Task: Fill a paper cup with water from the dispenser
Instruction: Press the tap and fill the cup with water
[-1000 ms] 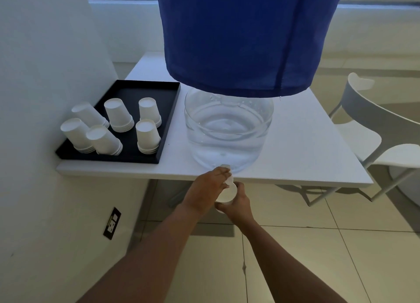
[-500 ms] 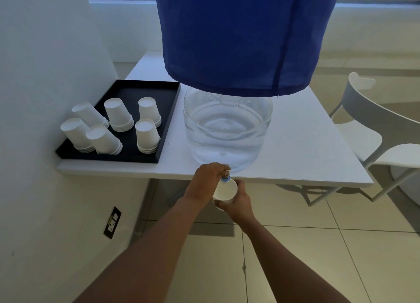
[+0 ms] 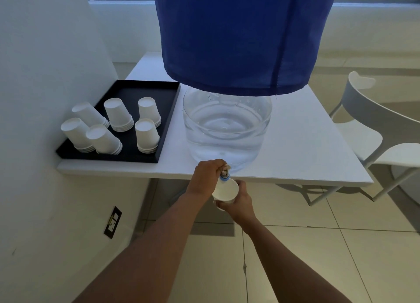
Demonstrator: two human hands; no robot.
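Observation:
A clear water dispenser [image 3: 227, 129] with a blue cloth cover [image 3: 241, 36] stands on the white table [image 3: 306, 148] near its front edge. Its small tap [image 3: 225, 175], white with a blue ring, sticks out over the edge. My left hand [image 3: 205, 177] is closed around the tap's lever. Just below the spout, my right hand [image 3: 238, 203] holds a white paper cup [image 3: 226, 191] from underneath, mouth up and tilted slightly toward me. Whether water is flowing I cannot tell.
A black tray [image 3: 168, 120] to the left of the dispenser holds several stacks of upside-down paper cups [image 3: 145, 134]. A white wall [image 3: 41, 98] stands at the left with a socket [image 3: 113, 222] low down. A white chair [image 3: 377, 134] stands at the right.
My left hand has closed over the tap lever and pulled it. My right hand has kept the cup under the spout, moving only slightly.

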